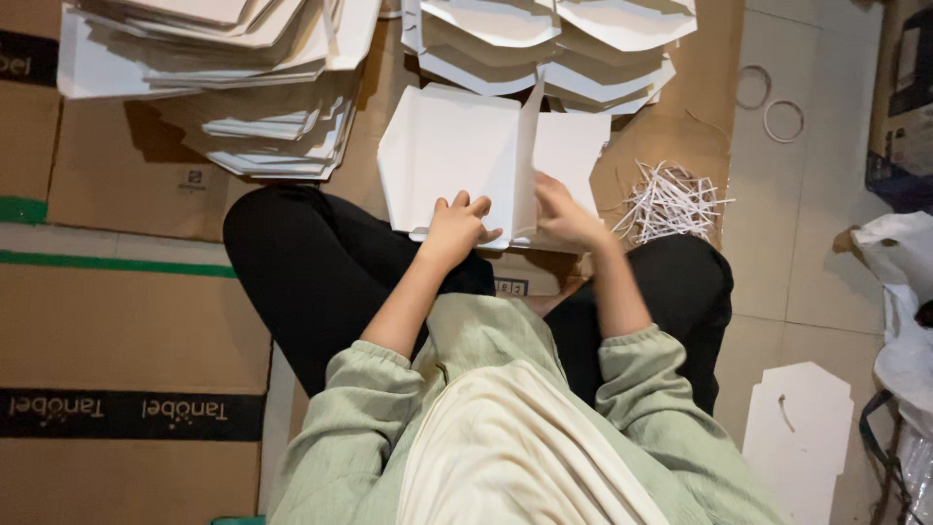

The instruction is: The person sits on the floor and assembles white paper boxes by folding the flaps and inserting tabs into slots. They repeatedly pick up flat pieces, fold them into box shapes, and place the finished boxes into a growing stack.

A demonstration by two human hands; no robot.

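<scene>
— Two hands on one white cardboard sheet [457, 156]?
— Yes, it lies over the lap. Left hand [455, 229] grips its near edge, right hand [564, 216] pinches the raised fold.
— Around it?
— Stacked folded sheets [262, 126] beyond, paper strips [671, 199] right.

stacks: folded white card pieces [282, 126], heaped on brown cardboard [117, 175]
strips: white paper trimmings [671, 199]
rings: two, on floor tiles [783, 121]

Setting: an informal packaging work area on a tiled floor [826, 243]. Indicators: stacks of flat white die-cut box blanks [262, 126], flattened brown cardboard cartons [126, 331] used as ground cover, a pile of white paper trimmings [671, 199], and a spare blank [799, 433] lying aside.
</scene>
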